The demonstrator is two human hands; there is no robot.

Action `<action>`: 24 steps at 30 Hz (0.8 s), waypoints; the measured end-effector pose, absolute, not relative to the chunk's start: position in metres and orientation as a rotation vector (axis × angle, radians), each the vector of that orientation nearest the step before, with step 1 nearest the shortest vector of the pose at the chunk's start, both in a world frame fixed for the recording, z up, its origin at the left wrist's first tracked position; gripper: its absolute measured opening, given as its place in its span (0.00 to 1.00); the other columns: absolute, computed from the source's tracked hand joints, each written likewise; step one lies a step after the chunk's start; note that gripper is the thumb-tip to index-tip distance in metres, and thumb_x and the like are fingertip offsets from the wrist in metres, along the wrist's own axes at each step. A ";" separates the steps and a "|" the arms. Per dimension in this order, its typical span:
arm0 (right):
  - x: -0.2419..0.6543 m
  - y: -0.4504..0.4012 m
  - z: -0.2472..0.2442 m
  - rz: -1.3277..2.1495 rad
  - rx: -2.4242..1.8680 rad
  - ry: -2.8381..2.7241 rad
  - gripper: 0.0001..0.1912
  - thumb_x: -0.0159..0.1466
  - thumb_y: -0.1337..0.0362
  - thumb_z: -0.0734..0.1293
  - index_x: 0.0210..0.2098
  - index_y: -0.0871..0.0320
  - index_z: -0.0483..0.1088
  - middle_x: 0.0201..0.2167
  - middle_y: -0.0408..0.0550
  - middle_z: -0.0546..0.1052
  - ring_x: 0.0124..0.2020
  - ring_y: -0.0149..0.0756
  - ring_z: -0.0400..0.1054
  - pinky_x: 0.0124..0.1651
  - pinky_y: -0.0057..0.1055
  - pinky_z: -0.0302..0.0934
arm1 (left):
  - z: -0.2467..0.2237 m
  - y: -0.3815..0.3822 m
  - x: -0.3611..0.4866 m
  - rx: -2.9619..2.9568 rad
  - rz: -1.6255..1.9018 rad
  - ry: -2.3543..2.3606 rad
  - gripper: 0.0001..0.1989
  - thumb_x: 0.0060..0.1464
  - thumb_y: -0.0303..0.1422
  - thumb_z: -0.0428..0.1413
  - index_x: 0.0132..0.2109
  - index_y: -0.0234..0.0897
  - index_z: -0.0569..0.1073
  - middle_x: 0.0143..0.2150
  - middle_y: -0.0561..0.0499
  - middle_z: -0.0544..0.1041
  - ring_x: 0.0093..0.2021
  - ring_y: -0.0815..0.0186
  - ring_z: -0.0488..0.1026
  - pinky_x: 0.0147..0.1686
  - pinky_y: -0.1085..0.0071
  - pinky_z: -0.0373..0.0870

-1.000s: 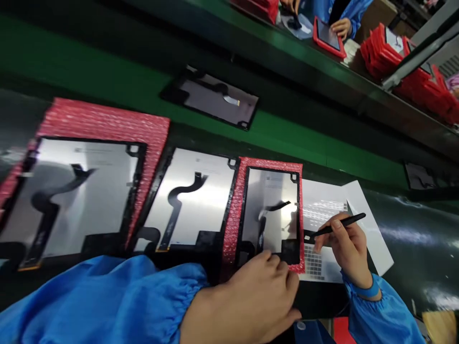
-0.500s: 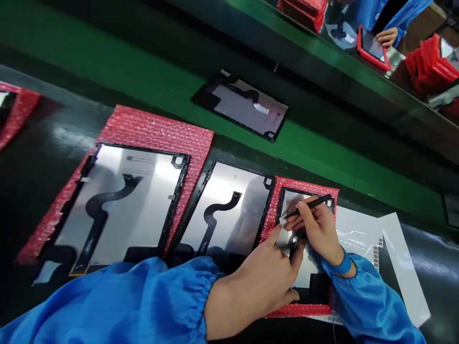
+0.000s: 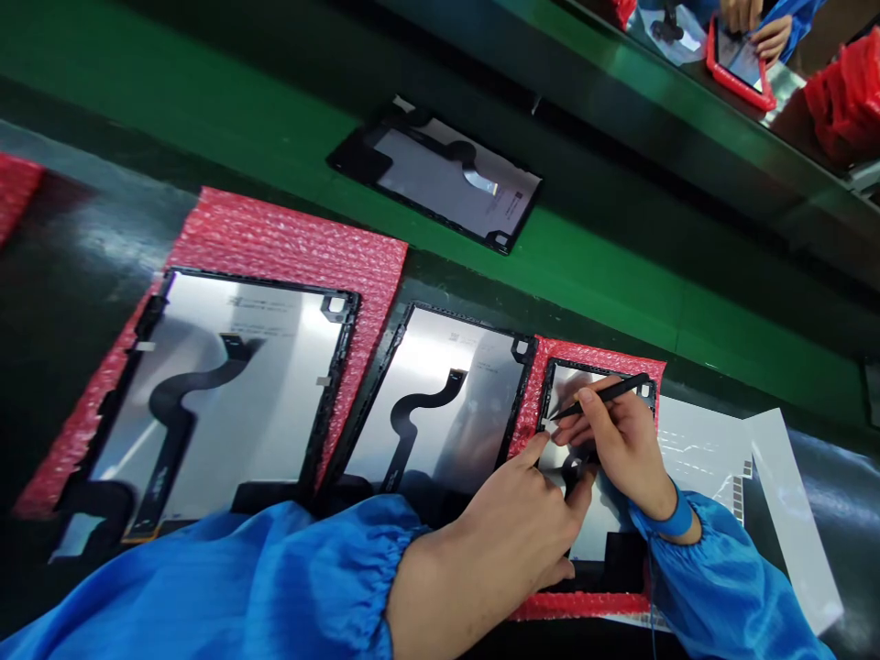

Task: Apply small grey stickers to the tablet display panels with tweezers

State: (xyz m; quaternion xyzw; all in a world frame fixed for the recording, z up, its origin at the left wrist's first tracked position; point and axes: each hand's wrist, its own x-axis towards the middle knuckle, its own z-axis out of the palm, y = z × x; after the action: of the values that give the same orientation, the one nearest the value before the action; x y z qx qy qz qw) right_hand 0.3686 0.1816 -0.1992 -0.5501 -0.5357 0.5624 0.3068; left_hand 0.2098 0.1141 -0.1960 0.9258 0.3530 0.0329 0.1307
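The right hand's grip pinches a black pointed tool, tip at the left edge of the display panel. The left hand is spread, index fingertip just beside. The panel lies on red bubble wrap atop the tabletop.

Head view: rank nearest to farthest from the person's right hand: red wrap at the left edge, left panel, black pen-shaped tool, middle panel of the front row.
From the right hand:
1. Black pen-shaped tool: in its grip.
2. Middle panel: to its left.
3. Left panel: farther left.
4. Red wrap at the left edge: farthest left.
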 end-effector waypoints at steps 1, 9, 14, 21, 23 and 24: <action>0.369 0.182 -0.199 1.487 -1.456 -1.421 0.21 0.71 0.43 0.70 0.42 0.54 0.70 0.27 0.46 0.83 0.25 0.39 0.82 0.27 0.31 0.78 | -0.197 0.115 0.209 2.692 0.102 1.013 0.51 0.50 0.60 0.66 0.67 0.23 0.70 0.30 0.43 0.85 0.28 0.55 0.80 0.62 0.53 0.64; 0.368 0.183 -0.197 1.500 -1.429 -1.435 0.19 0.72 0.44 0.69 0.41 0.55 0.70 0.26 0.45 0.83 0.25 0.38 0.82 0.27 0.29 0.77 | -0.199 0.113 0.209 2.732 0.107 0.986 0.48 0.55 0.59 0.63 0.67 0.21 0.70 0.29 0.42 0.84 0.28 0.54 0.79 0.64 0.49 0.62; 0.367 0.182 -0.197 1.495 -1.430 -1.445 0.18 0.73 0.46 0.69 0.42 0.54 0.69 0.27 0.44 0.83 0.25 0.38 0.82 0.28 0.29 0.77 | -0.197 0.115 0.207 2.715 0.088 0.983 0.48 0.53 0.59 0.65 0.66 0.22 0.71 0.28 0.44 0.84 0.26 0.55 0.79 0.64 0.50 0.63; 0.368 0.182 -0.200 1.495 -1.426 -1.473 0.19 0.72 0.44 0.68 0.43 0.54 0.69 0.27 0.44 0.83 0.24 0.37 0.81 0.27 0.29 0.76 | -0.196 0.121 0.203 2.661 0.071 0.965 0.51 0.49 0.61 0.66 0.67 0.25 0.72 0.29 0.43 0.84 0.26 0.53 0.80 0.66 0.46 0.62; 0.366 0.183 -0.201 1.494 -1.428 -1.459 0.20 0.72 0.44 0.69 0.43 0.55 0.70 0.26 0.44 0.82 0.24 0.37 0.81 0.27 0.28 0.76 | -0.194 0.124 0.202 2.642 0.065 0.962 0.51 0.48 0.63 0.65 0.66 0.27 0.73 0.28 0.44 0.84 0.25 0.52 0.80 0.66 0.47 0.62; 0.364 0.184 -0.201 1.495 -1.419 -1.438 0.20 0.72 0.43 0.69 0.42 0.55 0.69 0.26 0.44 0.82 0.23 0.37 0.81 0.27 0.27 0.75 | -0.192 0.127 0.200 2.637 0.086 0.958 0.50 0.48 0.63 0.66 0.65 0.27 0.74 0.28 0.44 0.84 0.26 0.51 0.80 0.67 0.47 0.62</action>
State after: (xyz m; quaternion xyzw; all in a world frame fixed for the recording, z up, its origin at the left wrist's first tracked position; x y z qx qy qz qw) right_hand 0.3644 0.1840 -0.2011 -0.5369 -0.5442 0.5657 0.3092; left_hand 0.2003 0.1267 -0.1918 0.9263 0.3366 0.0301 0.1665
